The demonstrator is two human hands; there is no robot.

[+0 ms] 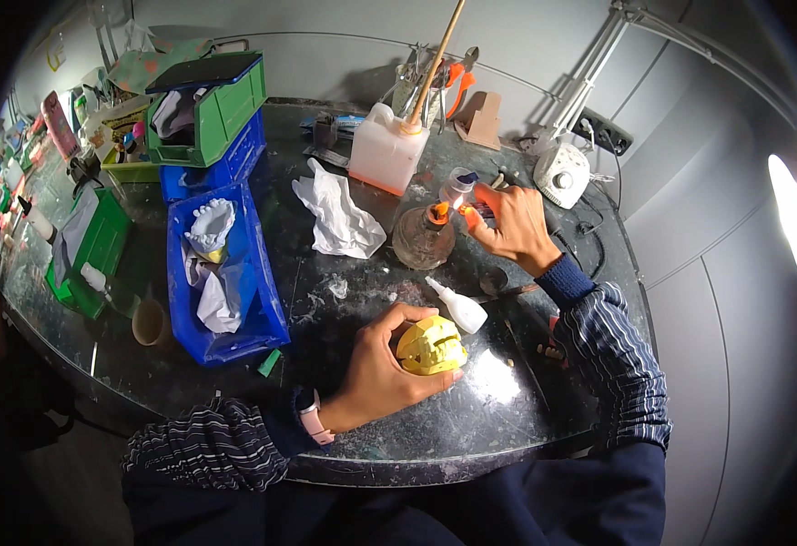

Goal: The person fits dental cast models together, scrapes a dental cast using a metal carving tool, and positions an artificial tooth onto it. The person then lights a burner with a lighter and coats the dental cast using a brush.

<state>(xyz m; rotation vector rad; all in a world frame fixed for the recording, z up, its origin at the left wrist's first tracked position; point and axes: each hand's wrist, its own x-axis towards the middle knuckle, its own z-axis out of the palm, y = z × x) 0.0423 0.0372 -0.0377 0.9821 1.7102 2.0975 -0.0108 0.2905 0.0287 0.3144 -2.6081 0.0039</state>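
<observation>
My left hand is wrapped round a yellow dental plaster model, held above the near middle of the dark table. Up and to the right, my right hand is pinched beside the top of a round glass spirit lamp. Bright orange light glows at the lamp's wick and on my fingertips. Whatever is between those fingers is too small and bright to make out. A white squeeze bottle with a narrow tip lies between the lamp and the model. Just behind the lamp stands a small clear cup with dark contents.
At left, a blue bin holds a pale dental cast and paper. Green bins stand beyond and beside it. Crumpled tissue lies near a white plastic container with a wooden stick. A white control box sits far right.
</observation>
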